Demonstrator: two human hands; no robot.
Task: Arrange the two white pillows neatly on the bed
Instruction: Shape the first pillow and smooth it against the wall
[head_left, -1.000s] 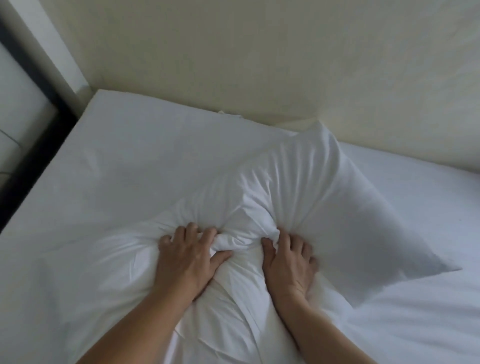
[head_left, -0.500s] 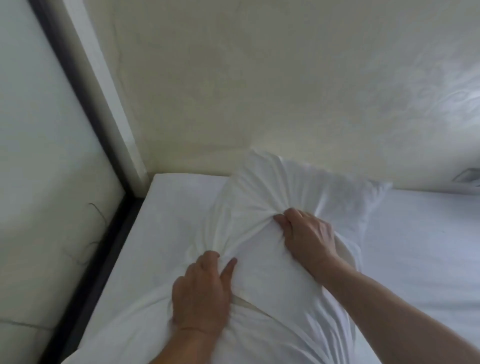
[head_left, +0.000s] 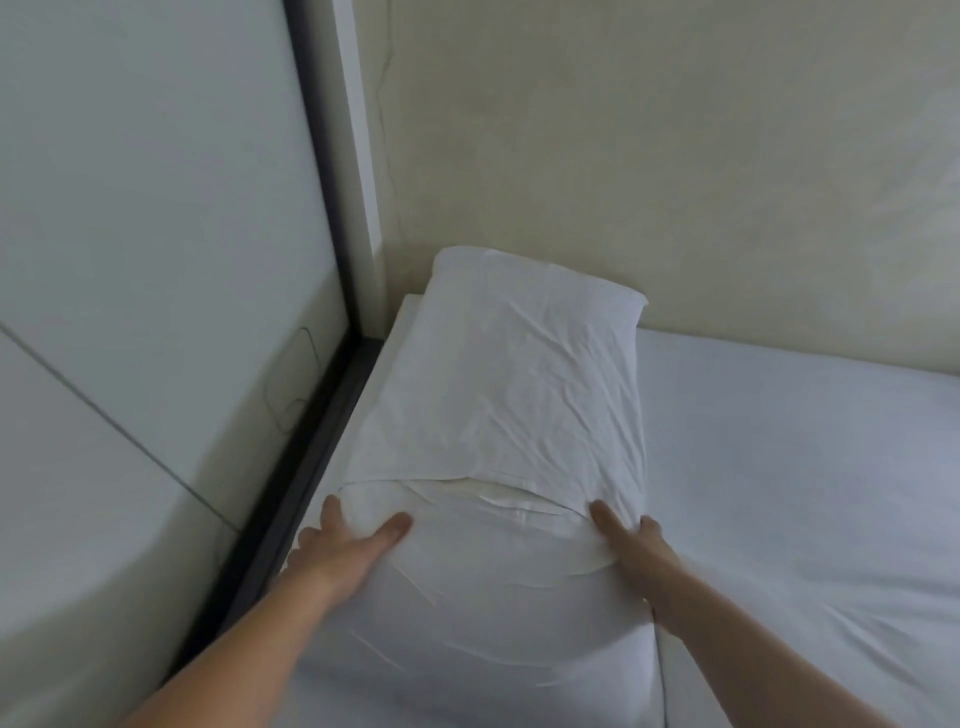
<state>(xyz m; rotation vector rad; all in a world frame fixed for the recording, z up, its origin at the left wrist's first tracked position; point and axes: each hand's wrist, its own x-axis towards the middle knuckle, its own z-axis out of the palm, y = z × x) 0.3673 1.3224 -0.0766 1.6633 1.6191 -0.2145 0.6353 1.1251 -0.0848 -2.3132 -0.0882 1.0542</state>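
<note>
One white pillow (head_left: 519, 384) lies lengthwise along the left edge of the bed (head_left: 789, 499), its far end against the cream wall. Its case is creased, and an open flap seam runs across it near my hands. My left hand (head_left: 348, 540) grips the pillow's left side, thumb on top and fingers tucked around the edge. My right hand (head_left: 626, 535) grips the right side at the same height. A white bulk (head_left: 478, 639) continues toward me between my forearms; I cannot tell whether it is the same pillow or the second one.
A dark bed frame rail (head_left: 291, 499) runs along the left edge of the mattress, with a pale glossy panel (head_left: 145, 312) beyond it. The cream wall (head_left: 649, 182) stands behind the bed head. White sheet stretches away to the right.
The pillow went from bunched up in both fists in mid-bed to lying flat in the left corner against the wall. My hands slid apart from its middle to its two sides.
</note>
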